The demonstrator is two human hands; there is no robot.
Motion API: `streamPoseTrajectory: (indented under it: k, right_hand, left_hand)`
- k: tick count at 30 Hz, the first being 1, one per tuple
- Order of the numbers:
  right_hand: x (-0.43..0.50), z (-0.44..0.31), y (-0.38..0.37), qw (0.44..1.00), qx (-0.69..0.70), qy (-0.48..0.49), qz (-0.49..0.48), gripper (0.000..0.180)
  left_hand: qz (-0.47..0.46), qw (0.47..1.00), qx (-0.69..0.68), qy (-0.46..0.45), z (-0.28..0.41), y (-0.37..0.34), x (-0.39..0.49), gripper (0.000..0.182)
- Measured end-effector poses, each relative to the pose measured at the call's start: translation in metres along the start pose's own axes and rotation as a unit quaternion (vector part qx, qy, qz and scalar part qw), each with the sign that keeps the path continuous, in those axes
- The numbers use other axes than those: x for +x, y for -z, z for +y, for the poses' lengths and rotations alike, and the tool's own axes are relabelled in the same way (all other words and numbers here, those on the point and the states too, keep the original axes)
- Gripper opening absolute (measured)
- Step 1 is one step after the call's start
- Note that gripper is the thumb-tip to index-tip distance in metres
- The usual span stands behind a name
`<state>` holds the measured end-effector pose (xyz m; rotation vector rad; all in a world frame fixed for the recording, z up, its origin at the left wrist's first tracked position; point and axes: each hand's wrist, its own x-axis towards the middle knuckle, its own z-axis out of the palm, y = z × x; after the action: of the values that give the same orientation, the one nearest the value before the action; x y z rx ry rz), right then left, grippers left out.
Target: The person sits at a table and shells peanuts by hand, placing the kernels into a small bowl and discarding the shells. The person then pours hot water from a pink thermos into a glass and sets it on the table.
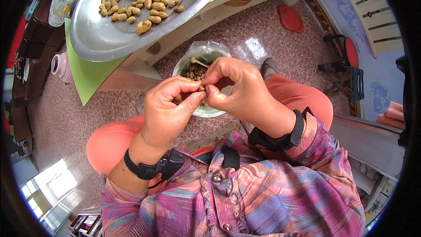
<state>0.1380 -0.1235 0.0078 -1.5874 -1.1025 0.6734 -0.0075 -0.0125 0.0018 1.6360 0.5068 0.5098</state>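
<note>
Between the fingertips of my left hand (171, 105) and my right hand (241, 85) is a small brown peanut (201, 88), mostly covered by the fingers. Both thumbs and index fingers pinch it from either side. Something brown, perhaps another peanut (177, 98), shows inside the curl of my left hand. Directly below the hands stands a bin (213, 113) lined with a clear plastic bag (210, 47); broken shells and scraps (194, 72) lie in it. A wide metal tray (95, 42) in front of me holds many unshelled peanuts (141, 0).
The tray rests on a light green tabletop (84, 85) whose corner points towards my left knee. A pink vacuum flask (62, 67) stands left of it. At right are a red plastic stool (291, 18) and a folding chair (352, 52) by the wall. Speckled floor (72, 128) surrounds my legs.
</note>
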Motion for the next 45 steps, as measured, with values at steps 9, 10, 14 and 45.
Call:
streamPoseTrajectory:
  k: [9, 10, 14, 45]
  right_hand:
    - [0.003, -0.005, 0.011, 0.982, 0.12, -0.117, -0.082, 0.009]
    - [0.004, -0.003, 0.014, 0.993, 0.052, -0.065, -0.08, 0.01]
    - [0.005, 0.001, 0.018, 0.996, -0.021, 0.003, -0.082, 0.018]
    - [0.002, -0.011, 0.016, 0.98, 0.119, -0.129, -0.09, 0.012]
  left_hand:
    - [-0.054, 0.934, -0.298, 0.187, 0.012, 0.01, 0.007, 0.029]
    - [-0.058, 0.932, -0.306, 0.187, 0.011, 0.011, 0.006, 0.033]
    - [-0.052, 0.945, -0.287, 0.15, 0.003, 0.009, 0.003, 0.036]
    - [-0.053, 0.976, -0.196, 0.074, 0.003, 0.006, -0.001, 0.017]
